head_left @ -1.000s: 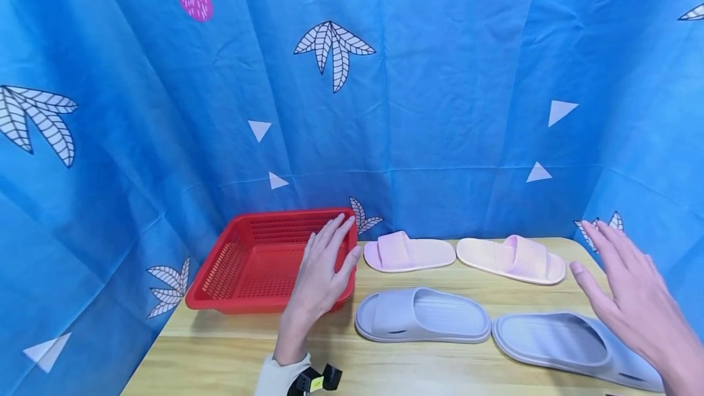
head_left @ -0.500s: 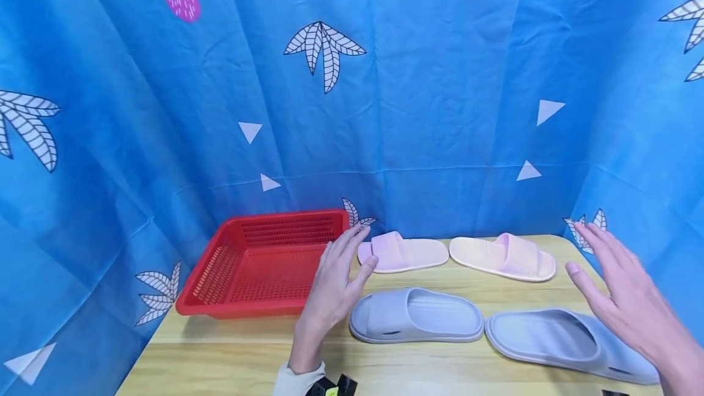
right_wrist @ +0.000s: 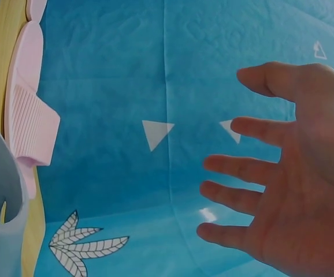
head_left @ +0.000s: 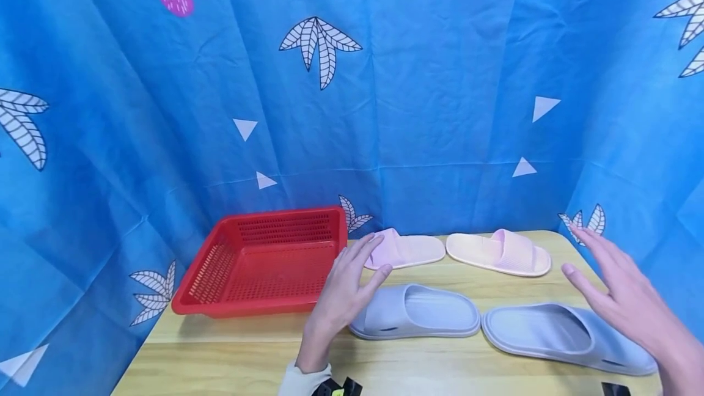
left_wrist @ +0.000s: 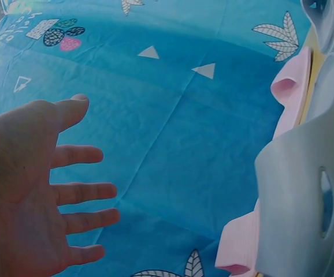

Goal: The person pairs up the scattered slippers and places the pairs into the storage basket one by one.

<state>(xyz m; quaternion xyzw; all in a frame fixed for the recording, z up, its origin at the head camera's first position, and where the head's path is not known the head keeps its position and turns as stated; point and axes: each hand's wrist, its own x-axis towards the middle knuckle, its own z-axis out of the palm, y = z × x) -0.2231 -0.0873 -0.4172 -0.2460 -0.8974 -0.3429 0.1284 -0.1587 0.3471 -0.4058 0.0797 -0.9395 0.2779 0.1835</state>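
Note:
My left hand hovers with its fingers extended, between the red basket and the left grey slipper, overlapping that slipper's toe in the head view. Nothing is in its palm, as the left wrist view shows. On the right, my right hand is held up with spread fingers and holds nothing. It overlaps the toe end of the right grey slipper. Behind the grey pair lie two pink slippers, the left pink slipper partly covered by my left fingertips and the right pink slipper fully visible.
The wooden table carries the basket at its left and the slippers at its right. A blue patterned curtain hangs behind and on both sides. A black wrist strap shows on my left wrist.
My left hand has moved right, from over the basket's right edge toward the slippers. My right hand stays about where it was. The view has shifted slightly; the slippers and basket have not moved.

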